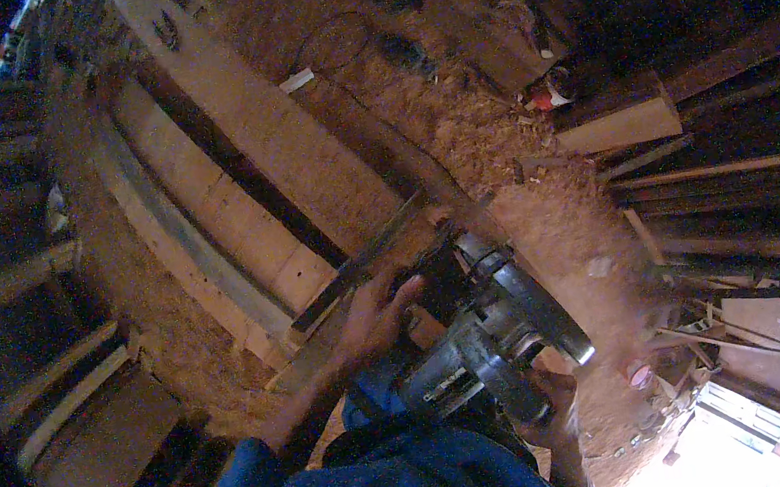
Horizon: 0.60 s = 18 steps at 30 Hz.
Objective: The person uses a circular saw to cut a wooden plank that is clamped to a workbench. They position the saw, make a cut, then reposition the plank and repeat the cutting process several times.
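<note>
My right hand (559, 386) is closed round the rear handle of a circular saw (507, 322), mostly hidden behind the tool. The saw has a dark motor housing and a long curved metallic guard. It is held in front of my body, its front end by the corner of the wooden bench. To its left, my left hand (381, 311) grips a wooden board (389, 239) that lies across the near end of the bench planks. Its thumb points toward the saw; the other fingers are partly hidden. The saw's blade and what lies under it cannot be seen.
Long thick planks (246, 105) run away to the far left with dark gaps between them. Sawdust (553, 223) covers the ground at right. Stacked timber (741, 171) stands at the right, more boards (102, 435) at the left. Bright light enters through an opening (726, 446) at lower right.
</note>
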Available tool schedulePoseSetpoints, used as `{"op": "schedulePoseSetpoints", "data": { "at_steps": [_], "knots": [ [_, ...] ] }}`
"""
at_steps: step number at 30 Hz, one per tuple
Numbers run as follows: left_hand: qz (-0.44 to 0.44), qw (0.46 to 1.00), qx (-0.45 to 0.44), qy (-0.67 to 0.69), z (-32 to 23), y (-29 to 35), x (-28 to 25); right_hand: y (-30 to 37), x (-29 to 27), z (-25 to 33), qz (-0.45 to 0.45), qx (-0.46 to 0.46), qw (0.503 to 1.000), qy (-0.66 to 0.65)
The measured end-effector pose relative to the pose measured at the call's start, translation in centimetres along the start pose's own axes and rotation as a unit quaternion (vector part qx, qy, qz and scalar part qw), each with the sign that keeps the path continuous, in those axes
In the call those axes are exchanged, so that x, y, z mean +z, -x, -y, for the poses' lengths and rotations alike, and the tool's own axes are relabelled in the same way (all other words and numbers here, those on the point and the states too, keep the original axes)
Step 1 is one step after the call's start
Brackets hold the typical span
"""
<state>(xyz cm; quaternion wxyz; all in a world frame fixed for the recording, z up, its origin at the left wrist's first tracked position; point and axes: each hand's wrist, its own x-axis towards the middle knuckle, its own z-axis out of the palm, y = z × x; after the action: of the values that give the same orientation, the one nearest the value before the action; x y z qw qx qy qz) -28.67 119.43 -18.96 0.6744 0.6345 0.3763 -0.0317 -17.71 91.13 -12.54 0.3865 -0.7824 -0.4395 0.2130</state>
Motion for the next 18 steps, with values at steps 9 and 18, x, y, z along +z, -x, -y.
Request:
{"op": "schedulePoseSetpoints", "data": {
  "at_steps": [9,18],
  "knots": [
    [-0.009,0.999,0.023,-0.046,0.5,-0.3,-1.0,-1.1,-0.7,2.5,0.036,0.029,0.998,0.044],
    [-0.017,0.997,0.073,0.010,-0.5,0.0,-1.6,-0.3,-0.2,2.1,0.031,0.003,0.995,0.099]
  ]
}}
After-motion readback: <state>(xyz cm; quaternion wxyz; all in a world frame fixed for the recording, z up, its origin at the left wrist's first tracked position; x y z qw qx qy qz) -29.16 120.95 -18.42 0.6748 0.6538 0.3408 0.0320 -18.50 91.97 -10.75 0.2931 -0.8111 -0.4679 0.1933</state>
